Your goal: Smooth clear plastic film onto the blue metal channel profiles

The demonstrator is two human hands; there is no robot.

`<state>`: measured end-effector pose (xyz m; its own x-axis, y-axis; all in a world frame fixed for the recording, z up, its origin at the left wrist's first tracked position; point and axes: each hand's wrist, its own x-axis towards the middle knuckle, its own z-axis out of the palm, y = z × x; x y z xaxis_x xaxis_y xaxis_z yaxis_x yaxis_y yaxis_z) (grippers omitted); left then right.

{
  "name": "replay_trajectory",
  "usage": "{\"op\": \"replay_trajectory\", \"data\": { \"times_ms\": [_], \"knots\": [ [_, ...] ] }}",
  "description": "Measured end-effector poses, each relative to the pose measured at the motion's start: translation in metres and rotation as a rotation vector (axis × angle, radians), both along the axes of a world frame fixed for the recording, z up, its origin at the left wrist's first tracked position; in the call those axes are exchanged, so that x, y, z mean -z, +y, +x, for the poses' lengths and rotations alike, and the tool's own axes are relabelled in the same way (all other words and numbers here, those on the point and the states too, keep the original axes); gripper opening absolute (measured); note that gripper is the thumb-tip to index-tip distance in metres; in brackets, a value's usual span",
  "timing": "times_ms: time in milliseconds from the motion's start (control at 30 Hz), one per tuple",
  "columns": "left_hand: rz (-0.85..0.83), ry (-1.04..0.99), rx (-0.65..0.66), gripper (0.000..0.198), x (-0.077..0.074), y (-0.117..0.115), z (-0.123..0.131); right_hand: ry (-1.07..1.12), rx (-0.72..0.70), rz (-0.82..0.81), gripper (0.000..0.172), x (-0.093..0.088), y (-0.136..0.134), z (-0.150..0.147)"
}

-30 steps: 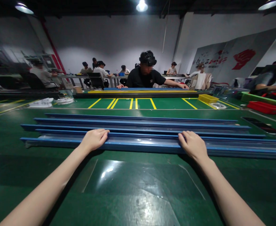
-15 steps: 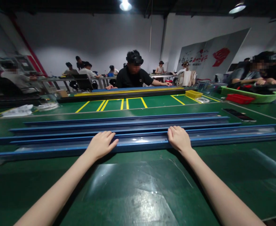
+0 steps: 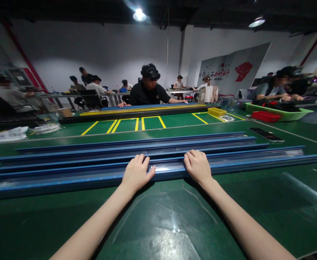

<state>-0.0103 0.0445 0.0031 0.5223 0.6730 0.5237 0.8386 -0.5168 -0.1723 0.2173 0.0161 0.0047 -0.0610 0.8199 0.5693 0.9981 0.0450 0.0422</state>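
Observation:
A long blue channel [image 3: 234,162] lies crosswise in front of me, with shiny clear film [image 3: 162,168] along its inside. My left hand [image 3: 137,172] rests on its middle part, the fingers reaching over into the channel and the thumb spread to the right. To the right of it, my right hand [image 3: 197,167] is closed over the same channel, its fingers curled down onto it and partly hidden. Just beyond lie two more blue channels [image 3: 120,151], side by side and roughly parallel.
A clear sheet [image 3: 161,220] lies on the green table [image 3: 52,224] between my forearms. A phone [image 3: 266,134], a red tray [image 3: 265,116] and a green basket [image 3: 280,112] are at the right. Across the table a co-worker [image 3: 150,90] handles yellow and black strips [image 3: 142,111].
My left hand has slid right along the channel, closer to my right hand. The right hand stays at about the same place on it. The whole view has shifted slightly.

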Motion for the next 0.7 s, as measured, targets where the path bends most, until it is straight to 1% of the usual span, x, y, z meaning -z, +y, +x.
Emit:
{"op": "replay_trajectory", "data": {
  "times_ms": [133,400,533,700],
  "knots": [
    [0.06,-0.031,0.002,0.038,0.0,0.004,0.0,0.022,-0.031,0.036,0.032,0.001,0.006,0.002],
    [0.075,-0.046,0.002,0.039,0.0,0.013,-0.002,0.01,-0.078,-0.173,0.039,0.0,0.019,0.004],
    [0.082,-0.052,-0.01,0.039,0.001,0.017,-0.008,0.01,-0.079,-0.203,0.042,0.0,0.021,-0.003],
    [0.059,-0.008,-0.045,0.04,0.0,0.023,-0.021,0.014,-0.088,-0.206,0.042,0.0,0.025,-0.017]
  ]
}}
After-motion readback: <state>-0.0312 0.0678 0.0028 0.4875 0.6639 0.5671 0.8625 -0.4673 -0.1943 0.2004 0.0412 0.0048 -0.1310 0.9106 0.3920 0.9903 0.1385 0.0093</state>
